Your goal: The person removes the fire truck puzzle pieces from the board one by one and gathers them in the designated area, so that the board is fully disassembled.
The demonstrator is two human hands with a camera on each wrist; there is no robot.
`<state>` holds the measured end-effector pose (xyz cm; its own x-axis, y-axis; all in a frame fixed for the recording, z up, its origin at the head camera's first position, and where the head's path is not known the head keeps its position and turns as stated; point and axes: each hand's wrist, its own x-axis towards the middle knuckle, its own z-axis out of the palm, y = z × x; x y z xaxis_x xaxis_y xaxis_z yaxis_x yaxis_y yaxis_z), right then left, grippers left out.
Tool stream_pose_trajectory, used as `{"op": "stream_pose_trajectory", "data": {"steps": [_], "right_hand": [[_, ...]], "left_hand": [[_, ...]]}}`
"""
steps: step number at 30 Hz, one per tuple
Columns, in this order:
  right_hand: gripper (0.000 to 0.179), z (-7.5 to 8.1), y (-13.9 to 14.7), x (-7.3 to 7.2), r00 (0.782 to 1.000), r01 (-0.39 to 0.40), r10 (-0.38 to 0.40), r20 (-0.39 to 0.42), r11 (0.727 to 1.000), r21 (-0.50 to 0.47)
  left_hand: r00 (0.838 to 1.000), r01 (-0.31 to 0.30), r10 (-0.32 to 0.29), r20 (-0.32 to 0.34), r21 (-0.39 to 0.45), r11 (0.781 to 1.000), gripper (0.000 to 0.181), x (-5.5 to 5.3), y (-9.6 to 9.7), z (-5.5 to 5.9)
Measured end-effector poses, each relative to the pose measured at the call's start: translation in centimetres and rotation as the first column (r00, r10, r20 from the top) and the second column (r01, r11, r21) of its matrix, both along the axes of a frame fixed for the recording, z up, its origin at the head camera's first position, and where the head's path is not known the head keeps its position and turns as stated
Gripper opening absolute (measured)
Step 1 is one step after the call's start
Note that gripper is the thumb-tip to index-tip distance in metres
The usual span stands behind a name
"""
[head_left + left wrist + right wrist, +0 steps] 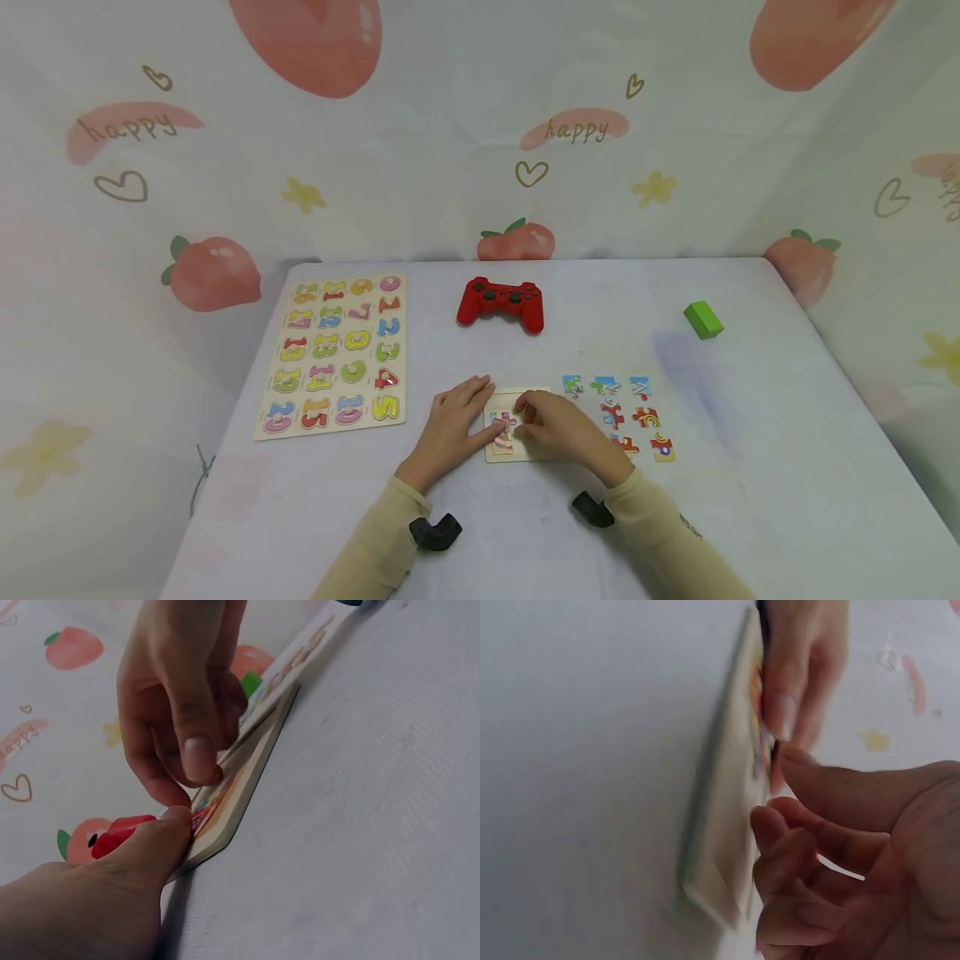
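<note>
A small wooden puzzle tray (528,452) lies on the table between the hands, with a few colourful jigsaw pieces (501,442) in its left part. My left hand (450,423) rests at the tray's left edge, fingers extended, its thumb pressing on the pieces. Over the tray's middle my right hand (562,427) bends its fingers beside that thumb. In the right wrist view a gap shows between the right thumb (840,787) and fingers, and I see no piece held there. Several loose jigsaw pieces (646,417) lie right of the tray, some partly hidden by the right hand.
A large wooden number board (337,423) lies at the left. Behind the tray sits a red game controller (500,305). A green block (703,320) stands at the back right. A patterned cloth (420,167) hangs behind the white table (787,400).
</note>
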<state>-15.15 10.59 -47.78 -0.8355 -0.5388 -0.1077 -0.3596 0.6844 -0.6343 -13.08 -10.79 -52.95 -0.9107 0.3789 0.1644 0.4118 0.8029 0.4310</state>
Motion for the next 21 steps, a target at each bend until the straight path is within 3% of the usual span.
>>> {"op": "stream_pose_trajectory", "data": {"steps": [4, 10, 16, 21], "right_hand": [[0.028, -0.5, -0.9, 0.4, 0.998, -0.045, 0.044, -0.033, 0.999, -0.021], [0.029, -0.7, -1.4, 0.5, 0.998, -0.037, 0.036, -0.053, 0.999, -0.027], [0.028, -0.8, -1.5, 0.5, 1.0, -0.008, 0.007, -0.028, 0.998, -0.056], [0.017, -0.8, -1.7, 0.4, 0.996, 0.087, -0.086, 0.012, 0.992, -0.096]], "left_hand": [[0.999, 0.049, -0.049, -0.004, -0.01, 0.999, 0.077, -0.1, -0.4, -0.1], [0.993, 0.112, -0.111, 0.027, -0.055, 0.992, 0.09, -0.3, -0.9, -0.2], [0.993, 0.113, -0.111, 0.043, -0.051, 0.992, 0.09, -0.2, -0.9, -0.1], [0.994, 0.098, -0.096, 0.05, -0.039, 0.994, 0.09, -0.2, -0.8, -0.1]]}}
